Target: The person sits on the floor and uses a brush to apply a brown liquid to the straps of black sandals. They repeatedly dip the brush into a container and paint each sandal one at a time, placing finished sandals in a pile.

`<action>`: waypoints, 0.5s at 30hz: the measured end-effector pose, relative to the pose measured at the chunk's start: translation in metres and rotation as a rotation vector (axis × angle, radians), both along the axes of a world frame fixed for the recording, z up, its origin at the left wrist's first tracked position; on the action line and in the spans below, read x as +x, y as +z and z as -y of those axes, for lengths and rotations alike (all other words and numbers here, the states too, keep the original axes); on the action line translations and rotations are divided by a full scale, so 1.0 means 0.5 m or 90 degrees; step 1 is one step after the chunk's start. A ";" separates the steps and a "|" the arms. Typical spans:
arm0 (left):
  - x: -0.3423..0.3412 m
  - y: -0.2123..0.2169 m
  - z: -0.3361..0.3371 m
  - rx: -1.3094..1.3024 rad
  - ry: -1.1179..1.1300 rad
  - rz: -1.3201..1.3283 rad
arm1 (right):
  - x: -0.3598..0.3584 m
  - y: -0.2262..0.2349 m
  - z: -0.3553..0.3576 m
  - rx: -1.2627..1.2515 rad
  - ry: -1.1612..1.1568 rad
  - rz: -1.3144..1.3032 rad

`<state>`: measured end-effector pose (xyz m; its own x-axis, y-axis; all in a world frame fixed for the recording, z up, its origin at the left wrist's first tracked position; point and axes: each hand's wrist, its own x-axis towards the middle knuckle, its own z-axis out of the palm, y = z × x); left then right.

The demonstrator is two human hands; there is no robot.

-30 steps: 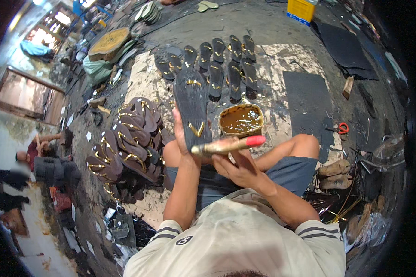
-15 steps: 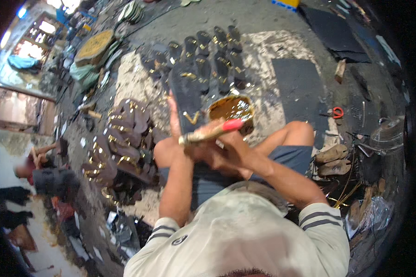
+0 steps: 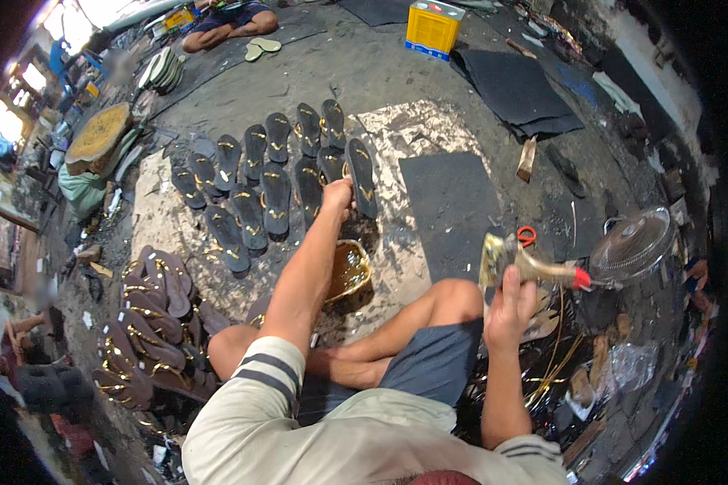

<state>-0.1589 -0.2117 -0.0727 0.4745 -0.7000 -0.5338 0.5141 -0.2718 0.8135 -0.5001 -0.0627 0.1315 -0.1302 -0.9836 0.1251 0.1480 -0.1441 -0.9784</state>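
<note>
My left hand (image 3: 339, 196) reaches forward, closed on the edge of a black sandal (image 3: 362, 179) with a gold strap, at the right end of several similar black sandals (image 3: 276, 198) laid in rows. At my right, my right hand (image 3: 510, 309) is wrapped round a paintbrush (image 3: 542, 267) with a red handle tip, its coated bristles pointing left. Between my left forearm and my shin stands an open tub (image 3: 367, 275) of glossy brown liquid.
Brown sandals with gold straps (image 3: 155, 323) lie piled left of my knee. A black sheet (image 3: 449, 206), red-handled scissors (image 3: 526, 235) and a fan (image 3: 632, 246) are to the right. Farther off are a yellow can (image 3: 431, 31) and another person's legs (image 3: 231, 29).
My left hand has moved forward from my lap with the black sandal to the rows. My right hand has swung right with the paintbrush, away from the sandal. The view has shifted.
</note>
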 end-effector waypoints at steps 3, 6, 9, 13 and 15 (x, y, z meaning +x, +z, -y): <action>-0.078 -0.027 0.096 0.116 -0.106 0.150 | -0.119 -0.037 -0.043 0.074 -0.063 0.003; 0.063 -0.108 0.160 0.144 -0.048 0.117 | -0.066 -0.007 -0.003 0.005 -0.003 0.023; -0.010 -0.060 0.131 0.187 -0.152 0.113 | -0.064 -0.035 0.024 0.035 -0.010 -0.011; 0.075 0.042 -0.030 -0.061 -0.317 0.281 | 0.070 -0.085 0.057 0.073 0.037 -0.030; 0.099 0.174 -0.163 -0.170 -0.342 0.275 | 0.121 -0.110 0.042 0.128 0.038 0.000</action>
<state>-0.1094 -0.1301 0.0141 0.1585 -0.9749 -0.1566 -0.0150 -0.1609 0.9868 -0.4398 -0.0839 0.0766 -0.0704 -0.9947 -0.0745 0.1509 0.0632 -0.9865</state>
